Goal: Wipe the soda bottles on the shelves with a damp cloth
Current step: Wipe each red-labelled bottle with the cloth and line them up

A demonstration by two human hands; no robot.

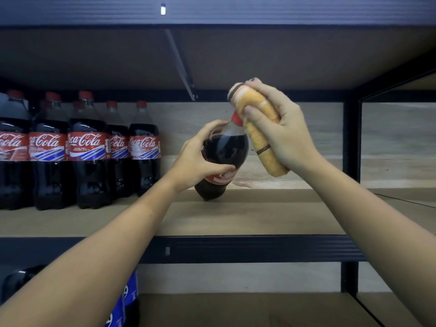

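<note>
You have the dark plastic cola bottle with the red cap [221,159] tilted on its base near the middle of the wooden shelf board [259,218], so its neck meets the cloth. Your left hand [195,159] grips its shoulder to steady it; your right hand [278,128] clasps the rolled orange cloth [259,131] against the cap. The row of upright cola bottles [77,152] stands at the shelf's left end.

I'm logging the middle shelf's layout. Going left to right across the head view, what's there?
Row of upright cola bottles → left hand → tilted cola bottle → rolled orange cloth → right hand.
</note>
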